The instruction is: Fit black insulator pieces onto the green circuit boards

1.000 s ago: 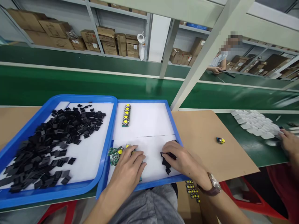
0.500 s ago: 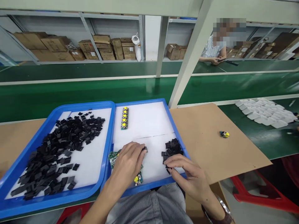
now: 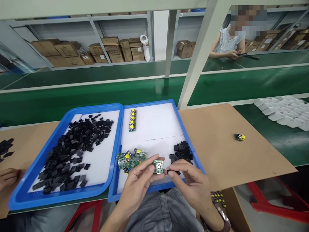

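Note:
My left hand [image 3: 141, 178] pinches a small green circuit board [image 3: 158, 167] at its edge, held above the right-hand blue tray [image 3: 154, 188]. Just right of it, my right hand [image 3: 190, 180] is closed on a small black piece [image 3: 172, 172], close to the board; whether the two touch I cannot tell. Behind my right hand lies a heap of black pieces [image 3: 182, 150]. Left of the held board is a pile of circuit boards [image 3: 131, 159] with yellow parts. A column of yellow-topped boards [image 3: 132, 120] stands farther back in the same tray.
A second blue tray [image 3: 117, 135] full of black pieces [image 3: 79, 141] adjoins on the left. Another person's hand [image 3: 8, 178] rests at far left. One yellow-topped board [image 3: 239, 137] lies on the cardboard [image 3: 212, 154]. White trays [image 3: 285, 111] stand beyond. A slanted post [image 3: 193, 71] rises behind.
My left hand has come away from the board pile with a circuit board, raised toward me. My right hand has lifted a black piece from the heap toward it. The view has shifted.

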Action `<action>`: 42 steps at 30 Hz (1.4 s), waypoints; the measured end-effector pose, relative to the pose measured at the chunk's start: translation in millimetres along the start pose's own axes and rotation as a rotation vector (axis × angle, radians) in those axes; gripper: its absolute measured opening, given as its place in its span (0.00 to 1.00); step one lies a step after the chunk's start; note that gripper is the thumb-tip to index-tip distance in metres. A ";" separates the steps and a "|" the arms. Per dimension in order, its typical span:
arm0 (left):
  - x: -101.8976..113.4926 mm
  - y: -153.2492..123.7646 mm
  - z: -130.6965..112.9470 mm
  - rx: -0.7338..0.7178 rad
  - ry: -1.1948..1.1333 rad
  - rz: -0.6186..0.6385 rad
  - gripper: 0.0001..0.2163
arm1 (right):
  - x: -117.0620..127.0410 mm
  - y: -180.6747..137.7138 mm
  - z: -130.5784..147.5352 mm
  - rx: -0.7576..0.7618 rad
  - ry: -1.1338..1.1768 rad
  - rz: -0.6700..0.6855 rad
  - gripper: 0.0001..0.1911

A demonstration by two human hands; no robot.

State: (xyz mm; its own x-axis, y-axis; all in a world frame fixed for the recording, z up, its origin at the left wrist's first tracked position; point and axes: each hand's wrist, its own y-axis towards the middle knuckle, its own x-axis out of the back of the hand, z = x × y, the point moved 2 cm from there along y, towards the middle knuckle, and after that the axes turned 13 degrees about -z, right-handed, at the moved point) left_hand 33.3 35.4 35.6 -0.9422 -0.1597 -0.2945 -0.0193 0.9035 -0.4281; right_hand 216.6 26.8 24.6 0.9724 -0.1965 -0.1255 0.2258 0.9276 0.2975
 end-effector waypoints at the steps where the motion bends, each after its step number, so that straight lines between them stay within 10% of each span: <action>1: 2.3 -2.2 0.6 -0.025 0.015 0.022 0.19 | -0.2 -1.0 -1.1 0.003 -0.002 -0.010 0.17; 7: 9.7 -8.9 5.8 -0.153 0.041 0.194 0.21 | -6.6 -8.3 -0.5 0.062 -0.049 0.001 0.17; 42: 35.3 -8.8 25.6 -0.291 0.282 0.091 0.16 | -20.2 -23.6 -4.2 0.015 -0.157 0.056 0.12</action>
State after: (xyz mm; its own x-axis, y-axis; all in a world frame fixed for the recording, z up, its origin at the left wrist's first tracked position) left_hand 8.8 11.6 7.2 -0.9984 0.0045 -0.0570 0.0125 0.9901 -0.1398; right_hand 191.5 10.2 16.1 0.9804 -0.1928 0.0409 0.1705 0.9338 0.3146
